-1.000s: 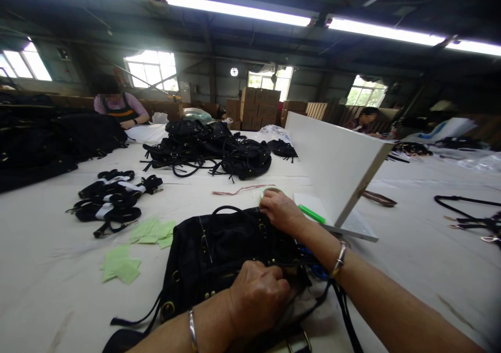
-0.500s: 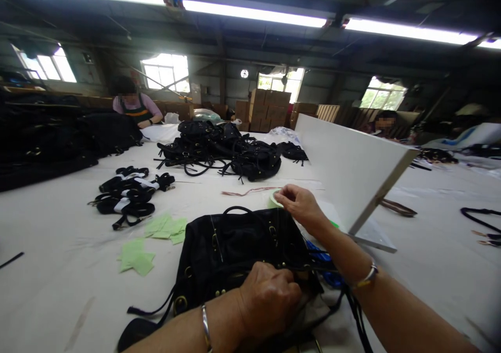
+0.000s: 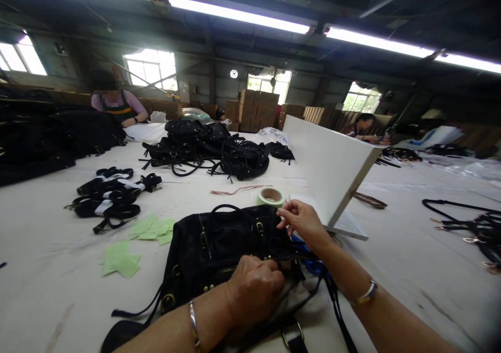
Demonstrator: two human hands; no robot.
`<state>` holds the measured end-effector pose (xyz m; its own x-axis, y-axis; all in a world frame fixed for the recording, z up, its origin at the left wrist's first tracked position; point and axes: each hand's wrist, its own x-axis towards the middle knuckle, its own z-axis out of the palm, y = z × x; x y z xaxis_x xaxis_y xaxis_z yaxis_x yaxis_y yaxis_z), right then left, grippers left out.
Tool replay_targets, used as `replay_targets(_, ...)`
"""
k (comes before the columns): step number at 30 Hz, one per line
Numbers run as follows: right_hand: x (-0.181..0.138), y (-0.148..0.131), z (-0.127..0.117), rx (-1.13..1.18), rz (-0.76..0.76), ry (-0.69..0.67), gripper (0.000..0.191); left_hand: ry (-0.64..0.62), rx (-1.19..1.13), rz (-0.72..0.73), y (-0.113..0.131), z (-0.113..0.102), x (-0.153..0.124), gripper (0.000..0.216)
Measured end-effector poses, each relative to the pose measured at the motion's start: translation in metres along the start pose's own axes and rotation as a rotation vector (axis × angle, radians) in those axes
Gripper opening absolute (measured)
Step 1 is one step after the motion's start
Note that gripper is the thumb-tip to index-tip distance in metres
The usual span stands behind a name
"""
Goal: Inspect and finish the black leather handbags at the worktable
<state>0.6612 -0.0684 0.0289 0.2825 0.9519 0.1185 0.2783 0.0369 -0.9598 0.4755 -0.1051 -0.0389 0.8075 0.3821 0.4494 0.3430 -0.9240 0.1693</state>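
A black handbag [image 3: 229, 235] with brass-coloured buckles and studs lies on the table below me, its mouth towards me and a pale lining showing. My left hand [image 3: 254, 285] is closed on the edge of the bag's opening, fingertips hidden. Above the bag's far right corner, my right hand [image 3: 303, 221] has thumb and fingertips drawn together in a pinch. Whatever it holds is too fine to make out. Just beyond it a roll of pale green tape [image 3: 271, 196] rests flat. A bundle of blue cord [image 3: 313, 265] shows partly beside the bag.
Green paper pieces [image 3: 120, 259] and bundled black straps [image 3: 113, 194] lie to the left. A heap of black bags [image 3: 219, 147] is farther back. An upright white board [image 3: 324, 170] stands right of the tape, with more straps [image 3: 473, 228] beyond. Two people work across the tables.
My right hand has moved down and towards me from the tape roll, which now shows fully. My left hand keeps its grip on the bag. The view has turned slightly right.
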Motion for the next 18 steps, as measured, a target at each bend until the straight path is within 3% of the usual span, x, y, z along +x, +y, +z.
replay_targets(4,0.002,0.012,-0.01,-0.168,0.023,0.049,0.02,-0.034,0.011,-0.002,0.0,-0.002,0.0,0.01)
replay_targets(12,-0.002,0.004,-0.02,-0.402,0.1,-0.038,0.023,0.011,0.003,0.02,0.0,0.001,0.0,0.011)
replay_targets(18,-0.009,-0.009,-0.032,-0.701,-0.061,0.029,0.034,0.065,0.027,0.04,0.0,0.002,-0.001,0.011)
